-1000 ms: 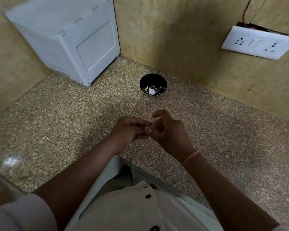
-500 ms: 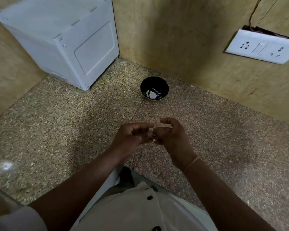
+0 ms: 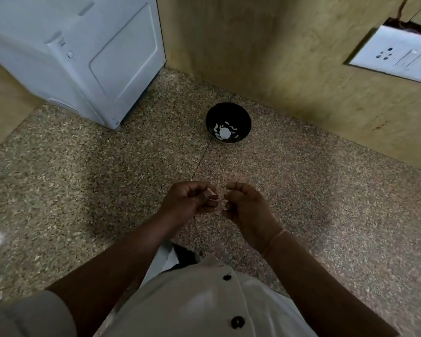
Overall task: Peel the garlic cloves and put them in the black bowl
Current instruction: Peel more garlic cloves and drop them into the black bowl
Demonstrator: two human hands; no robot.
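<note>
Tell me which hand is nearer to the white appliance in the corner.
Left. The left hand lies to the right of the white appliance, closer to the person; the right hand lies farther right, beyond the left hand.

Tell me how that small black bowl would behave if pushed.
The small round black bowl probably slides easily: the speckled stone counter looks polished. Likely light, holding only a few white pieces. Its rounded base may rock, hardly tip.
</note>
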